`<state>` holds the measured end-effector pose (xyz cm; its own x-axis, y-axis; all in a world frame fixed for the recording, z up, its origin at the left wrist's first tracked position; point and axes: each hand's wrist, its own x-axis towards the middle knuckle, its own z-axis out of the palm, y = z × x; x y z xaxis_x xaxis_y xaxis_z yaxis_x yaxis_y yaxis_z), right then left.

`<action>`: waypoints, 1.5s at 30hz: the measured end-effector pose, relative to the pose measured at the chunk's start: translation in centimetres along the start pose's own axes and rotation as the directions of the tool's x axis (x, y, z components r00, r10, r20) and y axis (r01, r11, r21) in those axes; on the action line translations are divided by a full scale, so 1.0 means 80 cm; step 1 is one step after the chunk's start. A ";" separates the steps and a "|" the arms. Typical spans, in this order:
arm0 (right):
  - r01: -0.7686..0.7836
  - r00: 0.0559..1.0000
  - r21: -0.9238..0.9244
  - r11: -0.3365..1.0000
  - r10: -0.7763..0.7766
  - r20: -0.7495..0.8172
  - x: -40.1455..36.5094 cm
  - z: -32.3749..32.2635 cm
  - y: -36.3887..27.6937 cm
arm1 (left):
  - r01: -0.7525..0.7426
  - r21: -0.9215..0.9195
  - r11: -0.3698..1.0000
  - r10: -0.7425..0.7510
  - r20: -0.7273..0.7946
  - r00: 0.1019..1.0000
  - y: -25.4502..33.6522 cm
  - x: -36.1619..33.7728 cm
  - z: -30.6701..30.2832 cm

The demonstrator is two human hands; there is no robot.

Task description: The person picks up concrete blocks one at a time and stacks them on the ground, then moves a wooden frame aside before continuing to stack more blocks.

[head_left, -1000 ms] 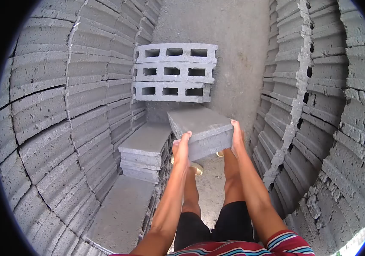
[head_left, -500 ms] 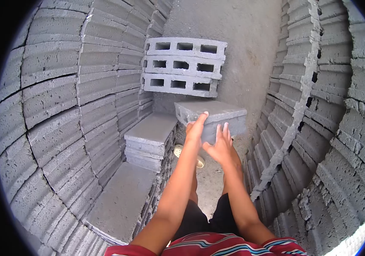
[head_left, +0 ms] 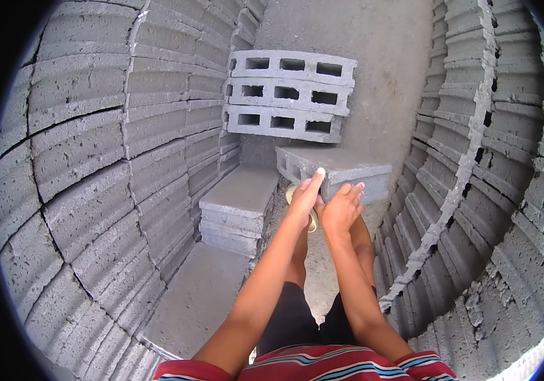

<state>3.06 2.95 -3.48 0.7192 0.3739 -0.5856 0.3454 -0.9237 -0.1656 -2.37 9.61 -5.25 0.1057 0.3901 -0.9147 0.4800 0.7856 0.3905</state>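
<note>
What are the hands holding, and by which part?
Nothing gripped: left hand and right hand are open, fingertips at the near side of the concrete block.

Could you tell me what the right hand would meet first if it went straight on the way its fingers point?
The right hand would likely meet the near side of the concrete block ahead; whether its fingers touch it is unclear.
</note>
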 end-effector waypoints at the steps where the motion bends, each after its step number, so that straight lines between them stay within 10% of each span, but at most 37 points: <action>1: -0.012 1.000 0.017 1.000 0.012 -0.005 -0.001 -0.002 -0.004 | -0.074 -0.025 0.997 0.073 -0.038 0.997 -0.009 0.007 -0.009; 7: 0.001 0.990 0.075 0.997 0.010 -0.142 -0.003 0.009 -0.003 | -0.172 0.536 0.827 0.330 -0.214 0.919 -0.086 0.171 -0.088; 10: 0.039 0.977 0.109 0.993 -0.015 -0.212 0.004 0.012 0.003 | 0.031 0.143 0.989 -0.056 0.172 0.984 -0.046 0.184 -0.097; 13: 0.030 0.981 0.112 0.993 -0.008 -0.194 0.001 0.012 0.019 | -0.035 0.236 0.971 -0.004 0.162 0.987 -0.084 0.228 -0.097; 17: -0.163 0.972 0.115 0.980 0.179 -0.152 0.014 -0.003 0.019 | -0.068 0.755 0.653 0.250 -0.130 0.960 -0.089 0.215 -0.061; 23: -0.207 0.941 0.160 0.965 0.241 -0.236 0.050 0.001 0.106 | -0.167 0.668 0.725 0.203 0.025 0.979 -0.085 0.197 -0.022; 29: -0.165 0.948 0.336 0.927 0.243 -0.207 0.062 0.020 0.169 | -0.104 0.738 0.667 0.321 -0.158 0.934 -0.097 0.157 -0.005; 45: -0.130 0.987 0.649 0.750 0.161 0.012 0.133 0.190 0.099 | 0.023 0.816 0.578 0.465 -0.352 0.812 -0.054 0.223 -0.122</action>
<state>4.27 -1.62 -23.11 0.7584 0.2189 -0.6139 -0.2259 -0.7953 -0.5626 -11.08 17.90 -22.19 0.0022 0.8516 -0.5242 0.9902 0.0714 0.1201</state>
